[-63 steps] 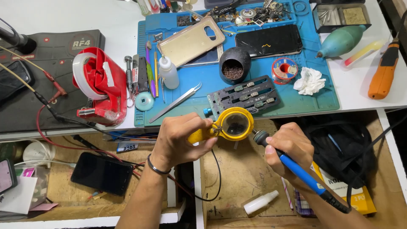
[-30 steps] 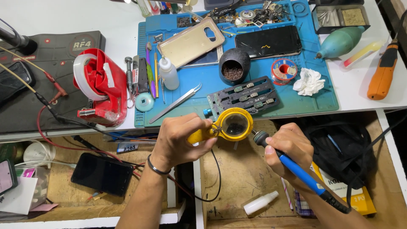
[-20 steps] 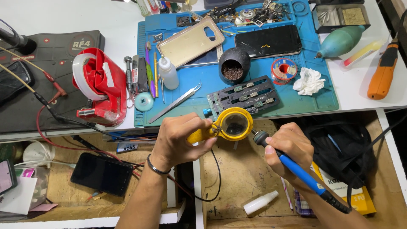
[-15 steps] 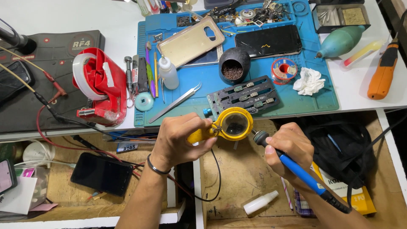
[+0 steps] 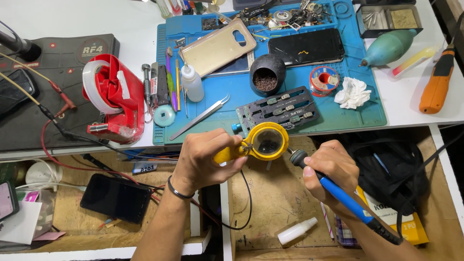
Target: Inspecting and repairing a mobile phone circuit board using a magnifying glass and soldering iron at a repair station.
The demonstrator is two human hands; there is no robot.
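At six o'clock of the blue mat on the worktop, a yellow magnifier is gripped by its handle in the left hand. At its three o'clock, a blue-handled soldering iron is held pen-fashion by the right hand, fingers closed around it. The lens is best kept steady and level, the tip moved slowly beneath the rim.

Bright even overhead light, sharp focus, soft shadows.

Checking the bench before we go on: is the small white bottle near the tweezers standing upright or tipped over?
Upright. The white bottle stands on the blue mat with its nozzle pointing up, left of the tweezers, apart from both hands.
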